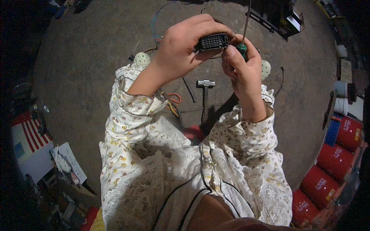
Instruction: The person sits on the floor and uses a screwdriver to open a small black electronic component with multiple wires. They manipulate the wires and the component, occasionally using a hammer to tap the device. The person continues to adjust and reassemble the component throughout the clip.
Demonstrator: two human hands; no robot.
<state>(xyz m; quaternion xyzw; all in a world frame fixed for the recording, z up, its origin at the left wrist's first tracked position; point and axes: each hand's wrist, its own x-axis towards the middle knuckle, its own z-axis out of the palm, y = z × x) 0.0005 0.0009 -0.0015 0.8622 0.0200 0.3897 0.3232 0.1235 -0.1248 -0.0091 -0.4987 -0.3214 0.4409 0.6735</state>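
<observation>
My left hand (184,43) is closed around a black, many-holed electrical connector (214,42), its slotted face turned toward me. Thin wires trail behind the hand. My right hand (248,74) is closed on the green handle of a screwdriver (241,49), whose long thin shaft points up and away from me. The thumb and fingers of that hand come close to the connector's right end; whether they touch it I cannot tell. On the floor below my hands lies a hammer (206,84) with a steel head, beside a dark rod (189,89).
Orange and yellow wires (175,101) lie by my left leg. A black metal frame (266,19) stands at the far right. Red drums (319,184) and a white bucket (341,106) line the right side. Cartons and a striped box (32,136) sit at left.
</observation>
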